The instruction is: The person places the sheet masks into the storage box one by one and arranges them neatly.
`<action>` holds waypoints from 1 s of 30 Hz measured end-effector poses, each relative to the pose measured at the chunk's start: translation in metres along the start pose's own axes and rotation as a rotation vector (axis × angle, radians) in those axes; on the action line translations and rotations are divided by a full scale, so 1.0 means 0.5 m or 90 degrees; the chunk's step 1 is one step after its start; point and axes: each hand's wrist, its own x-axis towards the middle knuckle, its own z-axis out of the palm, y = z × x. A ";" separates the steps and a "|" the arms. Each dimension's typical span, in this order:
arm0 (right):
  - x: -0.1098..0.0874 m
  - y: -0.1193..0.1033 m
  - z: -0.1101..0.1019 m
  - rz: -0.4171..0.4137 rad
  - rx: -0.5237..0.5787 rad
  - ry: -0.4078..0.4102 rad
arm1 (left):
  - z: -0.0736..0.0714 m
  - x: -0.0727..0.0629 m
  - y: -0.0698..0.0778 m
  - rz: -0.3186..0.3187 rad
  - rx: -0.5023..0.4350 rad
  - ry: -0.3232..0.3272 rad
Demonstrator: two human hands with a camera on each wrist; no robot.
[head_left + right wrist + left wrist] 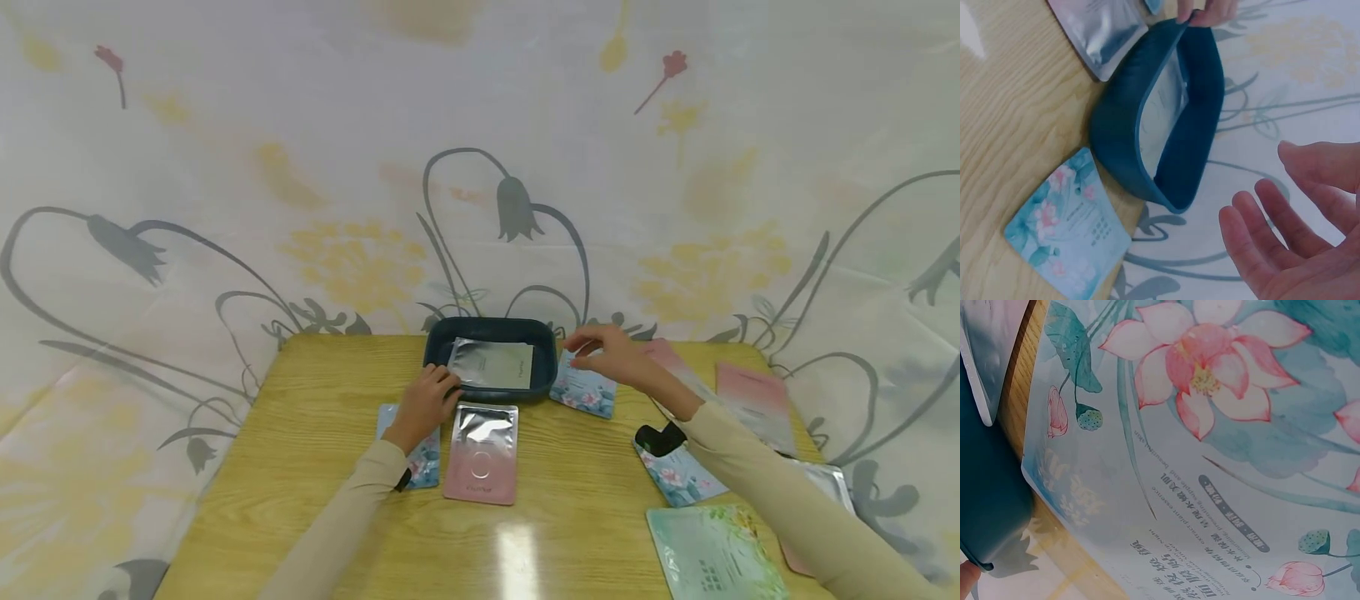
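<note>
A dark teal bin (517,395) stands at the back of the table with a silver and pale green sheet-mask packet (491,367) lying in it. My left hand (427,402) pinches the bin's rim at its front left corner, thumb and fingers on either side of the wall. Below that hand lies a blue lotus-print packet (1210,444), partly hidden by the wrist in the head view. My right hand (1297,231) is raised off the bin's right side, fingers loosely bent and holding nothing. Near it, another blue lotus packet (1069,225) lies beside the bin.
A pink and silver packet (481,462) lies in front of the bin. Towards the right, under and around the right arm, are a third blue packet (678,475), a green leafy packet (712,550) and several pink ones (753,400). A flower-printed cloth (360,167) hangs behind the table.
</note>
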 end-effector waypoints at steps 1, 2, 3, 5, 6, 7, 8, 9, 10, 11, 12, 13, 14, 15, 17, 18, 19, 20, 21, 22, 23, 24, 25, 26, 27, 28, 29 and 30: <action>-0.006 0.000 -0.004 0.006 0.000 0.000 | -0.001 0.000 0.000 -0.001 0.001 -0.002; -0.012 0.002 -0.009 0.011 -0.003 0.001 | -0.001 0.001 0.000 -0.002 0.001 -0.004; -0.020 0.001 -0.013 0.015 0.000 0.002 | -0.001 0.001 0.000 -0.004 0.001 -0.007; -0.036 0.003 -0.021 0.026 -0.004 0.004 | -0.001 0.002 0.000 -0.005 -0.001 -0.011; -0.045 0.004 -0.025 0.030 -0.008 0.005 | -0.001 0.002 0.001 -0.005 -0.003 -0.011; -0.052 0.007 -0.029 0.034 -0.019 0.010 | 0.000 0.002 0.001 -0.004 -0.005 -0.010; -0.060 0.010 -0.033 0.040 -0.031 0.016 | 0.000 0.003 0.001 -0.002 -0.008 -0.008; -0.068 0.012 -0.036 0.044 -0.040 0.020 | 0.000 0.003 0.002 -0.002 -0.010 -0.006; -0.074 0.017 -0.039 0.047 -0.050 0.025 | 0.001 0.003 0.002 0.000 -0.012 -0.002; -0.080 0.020 -0.042 0.049 -0.054 0.028 | 0.001 0.002 0.002 0.000 -0.015 0.002; -0.085 0.024 -0.044 0.047 -0.052 0.029 | 0.001 0.002 0.002 0.000 -0.016 0.004; -0.090 0.027 -0.047 0.045 -0.052 0.031 | 0.001 0.001 0.002 0.000 -0.017 0.006; -0.094 0.030 -0.049 0.041 -0.046 0.031 | 0.001 0.000 0.002 -0.002 -0.017 0.006; -0.098 0.033 -0.052 0.034 -0.038 0.030 | 0.001 0.000 0.002 -0.004 -0.017 0.005; -0.106 0.040 -0.055 0.016 -0.026 0.030 | 0.001 -0.002 0.001 -0.007 -0.015 0.001; -0.111 0.044 -0.058 0.009 -0.022 0.031 | 0.000 -0.002 0.001 -0.007 -0.014 -0.002; -0.115 0.047 -0.060 0.003 -0.020 0.033 | -0.001 -0.002 0.001 -0.009 -0.013 -0.004; -0.120 0.050 -0.062 0.005 -0.016 0.036 | -0.002 -0.003 0.002 -0.009 -0.012 -0.005; -0.126 0.053 -0.065 0.012 -0.016 0.039 | -0.002 -0.002 0.002 -0.009 -0.012 -0.006; -0.133 0.056 -0.067 0.020 -0.014 0.040 | -0.002 -0.002 0.002 -0.008 -0.011 -0.005; -0.139 0.060 -0.070 0.031 -0.012 0.039 | -0.001 -0.002 0.002 -0.008 -0.010 -0.004; -0.146 0.062 -0.073 0.041 -0.013 0.037 | -0.001 -0.002 0.002 -0.008 -0.011 -0.003; -0.154 0.064 -0.075 0.053 -0.015 0.033 | -0.001 -0.002 0.002 -0.008 -0.012 -0.003; -0.162 0.066 -0.077 0.063 -0.014 0.029 | 0.000 -0.002 0.002 -0.007 -0.011 -0.001; -0.169 0.069 -0.079 0.072 -0.016 0.024 | 0.000 -0.002 0.002 -0.006 -0.010 0.000; -0.177 0.070 -0.081 0.079 -0.013 0.019 | 0.000 -0.002 0.002 -0.005 -0.009 -0.001; -0.184 0.072 -0.083 0.081 -0.012 0.014 | 0.001 -0.003 0.001 -0.005 -0.009 -0.001; -0.191 0.074 -0.084 0.086 -0.013 0.011 | 0.000 -0.002 0.001 -0.004 -0.010 -0.002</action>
